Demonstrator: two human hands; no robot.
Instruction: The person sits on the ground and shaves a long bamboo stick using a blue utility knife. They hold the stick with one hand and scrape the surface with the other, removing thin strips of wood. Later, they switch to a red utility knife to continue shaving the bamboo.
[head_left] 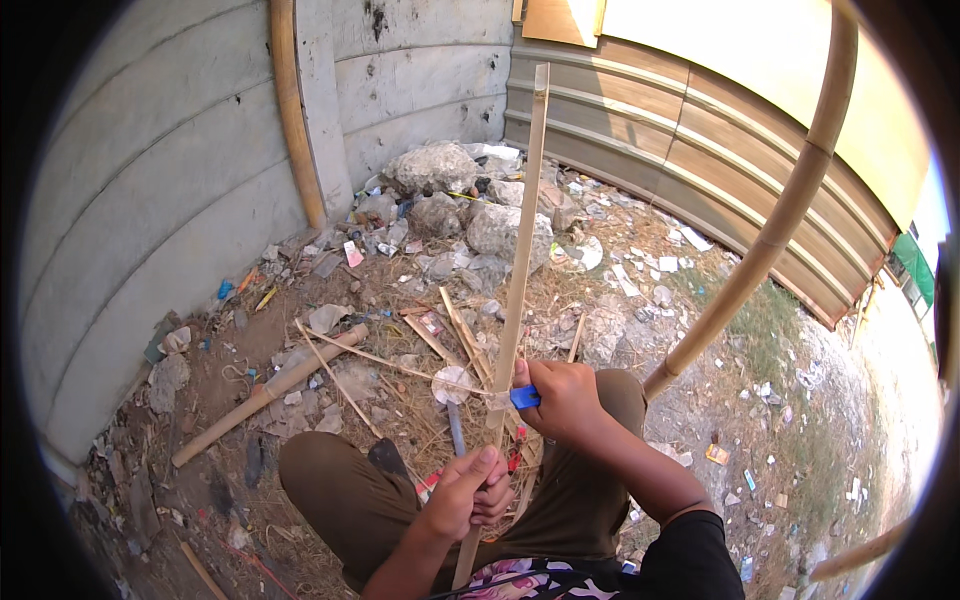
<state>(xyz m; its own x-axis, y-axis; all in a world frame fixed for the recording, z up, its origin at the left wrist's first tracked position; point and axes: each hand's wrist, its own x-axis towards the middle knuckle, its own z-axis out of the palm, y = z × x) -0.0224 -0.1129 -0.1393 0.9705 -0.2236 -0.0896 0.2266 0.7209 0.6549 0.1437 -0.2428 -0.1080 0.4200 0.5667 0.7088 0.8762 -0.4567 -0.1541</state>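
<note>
A long split bamboo strip stands nearly upright in front of me, its lower end between my legs. My left hand is closed round its lower part. Above it, my right hand is closed on a small blue-handled cutter set against the strip; its blade is hard to make out. From that spot a thin bamboo sliver runs out to the left. Below it, a grey flat blade-like piece slants beside the strip, partly hidden.
Split bamboo pieces and shavings lie ahead of my knees. A thick bamboo pole lies at left; another pole rises at right. Rocks and litter fill the corner between a concrete wall and ribbed panelling.
</note>
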